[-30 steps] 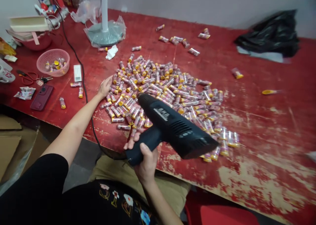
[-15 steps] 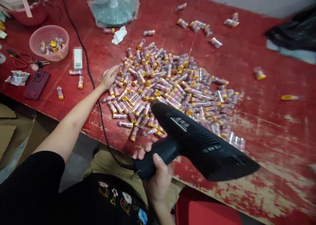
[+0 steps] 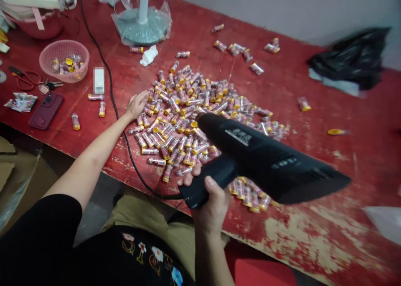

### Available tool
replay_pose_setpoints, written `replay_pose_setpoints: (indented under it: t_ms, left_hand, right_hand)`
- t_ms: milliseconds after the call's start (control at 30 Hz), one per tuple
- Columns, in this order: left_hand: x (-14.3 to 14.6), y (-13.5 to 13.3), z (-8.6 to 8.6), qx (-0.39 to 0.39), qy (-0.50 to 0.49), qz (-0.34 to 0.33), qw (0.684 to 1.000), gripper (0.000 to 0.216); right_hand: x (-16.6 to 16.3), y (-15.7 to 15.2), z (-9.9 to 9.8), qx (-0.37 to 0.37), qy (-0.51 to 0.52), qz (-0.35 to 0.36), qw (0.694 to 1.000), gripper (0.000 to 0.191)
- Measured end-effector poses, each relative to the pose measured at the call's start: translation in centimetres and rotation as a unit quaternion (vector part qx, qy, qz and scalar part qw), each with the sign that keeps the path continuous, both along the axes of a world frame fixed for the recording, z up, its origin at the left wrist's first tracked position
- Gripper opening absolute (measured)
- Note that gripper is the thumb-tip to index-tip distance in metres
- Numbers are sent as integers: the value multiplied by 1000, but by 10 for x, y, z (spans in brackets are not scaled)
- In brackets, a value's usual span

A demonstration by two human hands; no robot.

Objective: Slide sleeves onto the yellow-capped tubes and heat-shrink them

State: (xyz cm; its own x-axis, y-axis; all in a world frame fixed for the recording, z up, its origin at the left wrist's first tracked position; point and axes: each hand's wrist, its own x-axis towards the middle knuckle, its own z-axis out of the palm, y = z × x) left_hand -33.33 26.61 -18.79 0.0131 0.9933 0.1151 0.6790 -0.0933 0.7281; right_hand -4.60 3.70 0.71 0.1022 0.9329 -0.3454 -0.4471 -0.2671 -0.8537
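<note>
My right hand [image 3: 209,198] is closed round the handle of a black heat gun [image 3: 266,158], whose nozzle points left and away over a big pile of small wrapped vials with yellow caps [image 3: 194,110] on the worn red table [image 3: 313,219]. The gun's body hides part of the pile. My left hand [image 3: 136,104] lies on the table at the pile's left edge, fingers stretched and touching the nearest vials. The gun's black cord [image 3: 125,139] runs from the handle past my left forearm toward the far left.
A pink basket [image 3: 64,60] with a few vials, scissors [image 3: 23,79], keys and a dark red phone [image 3: 46,115] lie at the left. A fan base [image 3: 142,24] stands at the back. A black bag [image 3: 347,60] sits far right. Stray vials [image 3: 241,49] are scattered about.
The heat gun has shifted right and slightly up across the pile, with its nozzle now further along. My left hand stays at the pile's left edge. The view has tilted.
</note>
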Motion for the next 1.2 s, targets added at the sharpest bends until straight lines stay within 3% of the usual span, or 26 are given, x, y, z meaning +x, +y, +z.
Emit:
replay_pose_setpoints:
  t_ms: [200,300,400,533,633,733,867,933,1033,1133,1200]
  left_hand:
    - [1,-8,9,-5,17,4,1000,78]
    - [0,-9,10,-7,20,8,1000,78]
    - [0,-8,9,-2,22,9,1000,81]
    - [-1,-8,7,14,10,8,1000,87]
    - [-3,-7,6,21,-2,4,1000,89]
    - [-3,-4,7,26,-24,11,999,88]
    - [0,-7,23,20,-72,89,993,95]
    - [-3,-24,39,40,-78,117,989,96]
    - [-21,-77,68,83,-72,119,987,88]
    - [-51,-151,88,77,-28,123,989,70]
    - [-74,-195,91,59,0,145,988,62]
  right_hand:
    - [-23,96,-7,12,54,102,993,27]
    - [-30,117,-9,25,52,101,993,26]
    - [-20,92,1,17,28,78,996,26]
    - [4,7,14,-48,-42,44,997,26]
    - [8,-38,8,-75,-69,0,995,29]
    - [1,-37,-2,-38,-53,-37,997,34]
    - [-11,15,13,63,39,-20,997,38]
    - [-19,48,28,84,94,12,992,37]
    - [-38,98,38,104,149,64,981,33]
    - [-68,145,26,110,202,158,960,32]
    - [-93,170,12,88,236,223,942,33]
